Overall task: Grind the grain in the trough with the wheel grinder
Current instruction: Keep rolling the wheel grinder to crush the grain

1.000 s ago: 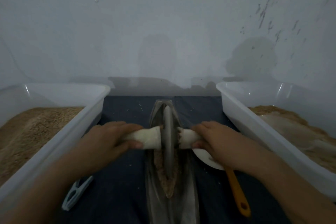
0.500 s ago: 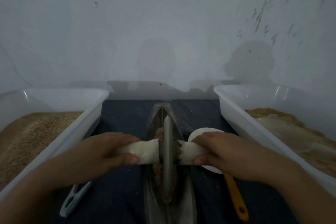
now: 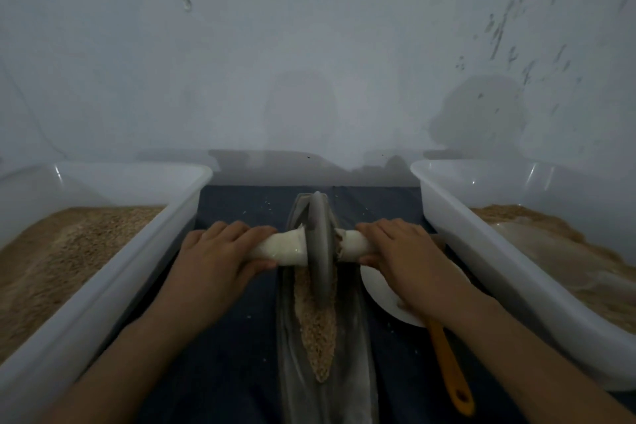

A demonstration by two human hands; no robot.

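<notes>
Fingers (image 3: 237, 234) of the left hand (image 3: 213, 262) curl over the white-wrapped left handle (image 3: 284, 249) of the wheel grinder (image 3: 321, 244), thumb beneath; fingers (image 3: 385, 232) of the right hand (image 3: 409, 262) wrap the right handle (image 3: 351, 246) likewise. The grey wheel stands upright on edge in the far half of the narrow metal trough (image 3: 358, 337), which runs lengthwise away from the viewer. Brown grain (image 3: 318, 330) lies along the trough floor, from the wheel toward the near end. The trough rests on a dark cloth (image 3: 223, 365) covering the counter. Beneath the right wrist lies what appears to be a white scoop (image 3: 382, 293) with an orange handle (image 3: 447, 368), partly hidden. A white tub (image 3: 113, 272) of brown grain flanks the left side; a second tub (image 3: 509, 272), holding similar brown material, flanks the right.
</notes>
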